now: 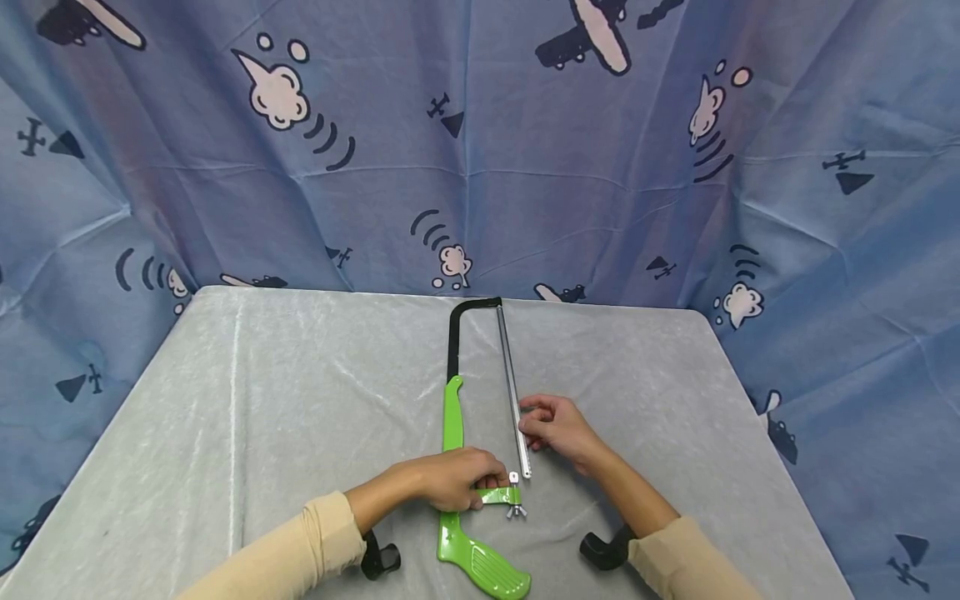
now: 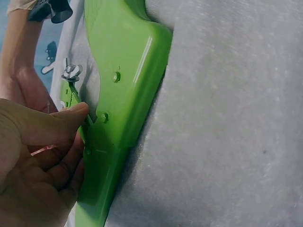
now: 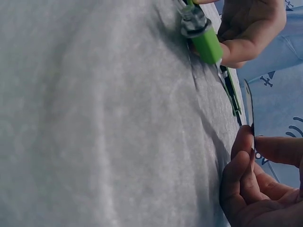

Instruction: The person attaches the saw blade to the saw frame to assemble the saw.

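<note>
A hacksaw lies on the table, with a green handle (image 1: 480, 567) toward the person and a black frame (image 1: 454, 337) at the far side. My left hand (image 1: 463, 477) pinches the short green arm (image 1: 497, 496) that sticks out from the handle. At that arm's tip sits a wing nut (image 1: 517, 511), also showing in the left wrist view as a silvery wing nut (image 2: 72, 71). The saw blade (image 1: 508, 358) meets the frame at its far end; its near end is loose, beside the tensioner pin (image 1: 513, 478). Thumb and fingers of my right hand (image 1: 558, 429) pinch the blade near that loose end.
A pale grey cloth covers the table (image 1: 315, 375). Behind it hangs a blue patterned curtain (image 1: 375, 217). Black wrist mounts (image 1: 381, 558) sit at both cuffs, close over the tabletop.
</note>
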`<state>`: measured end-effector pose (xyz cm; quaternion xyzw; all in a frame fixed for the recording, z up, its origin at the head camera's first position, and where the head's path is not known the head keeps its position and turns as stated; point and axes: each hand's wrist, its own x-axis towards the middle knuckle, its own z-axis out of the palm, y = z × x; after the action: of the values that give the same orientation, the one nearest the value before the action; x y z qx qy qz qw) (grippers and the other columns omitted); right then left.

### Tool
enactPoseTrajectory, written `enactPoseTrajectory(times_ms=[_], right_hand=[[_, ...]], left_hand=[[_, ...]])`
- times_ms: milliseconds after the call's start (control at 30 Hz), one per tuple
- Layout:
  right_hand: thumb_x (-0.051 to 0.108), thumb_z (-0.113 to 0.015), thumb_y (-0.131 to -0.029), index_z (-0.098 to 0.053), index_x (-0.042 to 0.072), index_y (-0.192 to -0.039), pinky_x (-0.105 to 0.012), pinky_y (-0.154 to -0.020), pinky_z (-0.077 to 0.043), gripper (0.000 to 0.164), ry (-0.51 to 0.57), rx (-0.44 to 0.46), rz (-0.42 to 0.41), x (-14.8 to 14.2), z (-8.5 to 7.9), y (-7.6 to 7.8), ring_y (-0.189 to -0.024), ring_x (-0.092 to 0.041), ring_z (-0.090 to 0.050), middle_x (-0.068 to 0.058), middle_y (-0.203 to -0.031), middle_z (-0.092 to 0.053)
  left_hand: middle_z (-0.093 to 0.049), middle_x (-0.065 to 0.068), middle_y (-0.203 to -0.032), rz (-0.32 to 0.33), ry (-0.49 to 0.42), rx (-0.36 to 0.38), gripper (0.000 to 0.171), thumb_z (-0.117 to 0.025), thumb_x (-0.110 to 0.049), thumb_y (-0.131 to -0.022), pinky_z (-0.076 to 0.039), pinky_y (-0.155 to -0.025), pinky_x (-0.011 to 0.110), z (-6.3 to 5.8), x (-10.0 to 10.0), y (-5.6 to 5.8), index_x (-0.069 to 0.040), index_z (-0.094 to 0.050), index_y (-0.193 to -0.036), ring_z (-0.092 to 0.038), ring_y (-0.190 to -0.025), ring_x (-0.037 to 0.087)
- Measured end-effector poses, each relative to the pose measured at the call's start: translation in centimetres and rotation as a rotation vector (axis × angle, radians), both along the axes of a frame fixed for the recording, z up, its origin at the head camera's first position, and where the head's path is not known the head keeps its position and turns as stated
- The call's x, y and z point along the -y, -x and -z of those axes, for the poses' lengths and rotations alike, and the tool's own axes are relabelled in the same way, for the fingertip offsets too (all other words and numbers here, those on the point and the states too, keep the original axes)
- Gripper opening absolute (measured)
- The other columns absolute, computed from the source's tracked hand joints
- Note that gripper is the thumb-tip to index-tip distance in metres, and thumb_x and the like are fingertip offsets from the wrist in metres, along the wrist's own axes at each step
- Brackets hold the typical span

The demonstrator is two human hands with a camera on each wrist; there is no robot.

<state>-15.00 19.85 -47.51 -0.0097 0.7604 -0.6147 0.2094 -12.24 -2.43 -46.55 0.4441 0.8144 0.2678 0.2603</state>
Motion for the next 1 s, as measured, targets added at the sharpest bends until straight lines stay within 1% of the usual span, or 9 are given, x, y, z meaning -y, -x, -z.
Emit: enactPoseTrajectory(times_ms=[133,500,700,800,1000], right_hand=[[-0.002,-0.062,-0.09,-0.048,-0.016,-0.13,-0.026,-0.059,-0.053,0.044,-0.004,-0.013,-0.009,0.1,0.2,0.0,-0.066,-0.012,-0.062,-0.004,-0.078,-0.066],[-0.003,-0.062,-0.091,-0.048,-0.015,-0.129,-0.025,-0.058,-0.053,0.042,-0.009,-0.039,-0.03,0.6,0.4,0.1,-0.064,-0.014,-0.065,-0.006,-0.074,-0.066],[-0.003,-0.063,-0.092,-0.049,-0.016,-0.128,-0.026,-0.058,-0.053,0.041,-0.016,-0.061,-0.045,0.9,0.6,0.1,-0.064,-0.014,-0.066,-0.011,-0.076,-0.068],[-0.003,-0.063,-0.091,-0.049,-0.016,-0.128,-0.025,-0.057,-0.053,0.041,-0.017,-0.066,-0.04,1.0,0.8,0.0,-0.064,-0.014,-0.065,-0.012,-0.077,-0.068],[-0.003,-0.063,-0.091,-0.049,-0.017,-0.127,-0.025,-0.055,-0.053,0.041,-0.016,-0.076,-0.033,1.2,1.0,-0.2,-0.063,-0.014,-0.064,-0.011,-0.076,-0.067]], left_hand=[[-0.057,-0.01,-0.084,-0.006,-0.004,0.006,0.033,-0.073,0.008,-0.076,-0.044,-0.077,0.015,0.1,0.0,0.0,-0.012,-0.068,-0.101,-0.053,-0.081,0.001],[-0.058,-0.01,-0.086,-0.005,-0.005,0.006,0.032,-0.073,0.007,-0.078,-0.043,-0.077,0.015,0.2,0.0,0.1,-0.012,-0.069,-0.104,-0.053,-0.082,0.001],[-0.057,-0.01,-0.086,0.004,-0.013,0.001,0.033,-0.072,0.007,-0.078,-0.043,-0.076,0.014,0.3,0.0,0.1,-0.011,-0.069,-0.105,-0.053,-0.081,0.002],[-0.057,-0.011,-0.085,0.013,-0.016,-0.018,0.033,-0.072,0.006,-0.078,-0.042,-0.075,0.013,0.4,0.1,0.1,-0.012,-0.069,-0.105,-0.052,-0.08,0.0],[-0.056,-0.011,-0.084,0.014,-0.011,-0.022,0.031,-0.071,0.006,-0.078,-0.042,-0.074,0.012,0.4,0.1,0.1,-0.012,-0.068,-0.103,-0.051,-0.079,0.0]])
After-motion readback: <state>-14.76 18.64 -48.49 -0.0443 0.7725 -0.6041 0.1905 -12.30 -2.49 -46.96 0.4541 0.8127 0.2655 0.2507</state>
